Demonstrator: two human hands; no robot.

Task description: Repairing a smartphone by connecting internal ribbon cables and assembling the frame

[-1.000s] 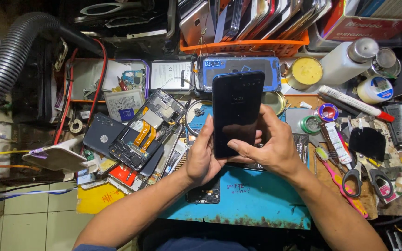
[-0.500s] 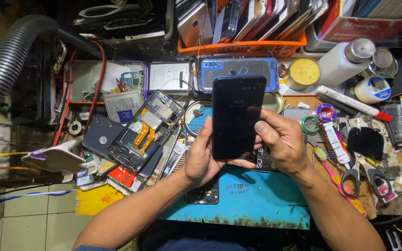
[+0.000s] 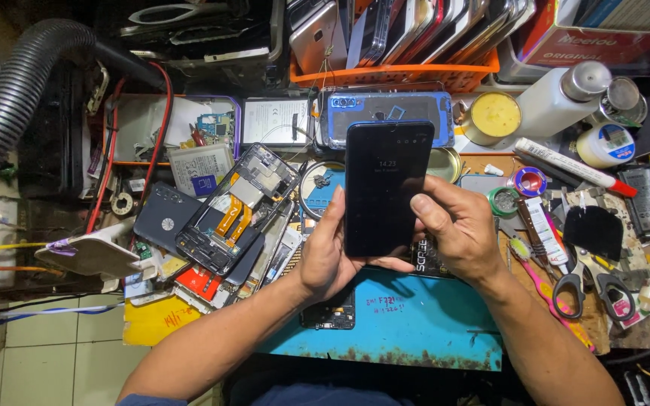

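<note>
Far to the left of the dark phone (image 3: 387,188), a grey ribbed hose (image 3: 20,94) curves down past the counter edge. Nearer to the phone, still on its left, an opened phone frame (image 3: 236,209) with orange ribbon cables lies tilted on the counter, beside a dark back cover (image 3: 165,222).

The left hand (image 3: 330,252) cups the phone's lower left edge. Its fingers (image 3: 387,264) wrap under the bottom of the phone and show again below the lower rim, while the thumb lies along the left side. The fingers are closed on the phone.

The phone stands upright in view, its screen facing the camera, dim, with small pale digits near the top. It is held above the blue mat (image 3: 408,323), clear of it, and its top end overlaps a phone in a clear blue-edged case (image 3: 389,116) lying behind it.

The right hand (image 3: 457,229) grips the phone's right edge about midway. The thumb (image 3: 424,210) presses on the face near that edge, and the other fingers curl behind the phone, so this hand is clamped on it too.

To the right of the phone sit a small round tin (image 3: 493,116), a white bottle (image 3: 562,96), a white marker with a red cap (image 3: 573,167) and scissors (image 3: 592,278).
</note>
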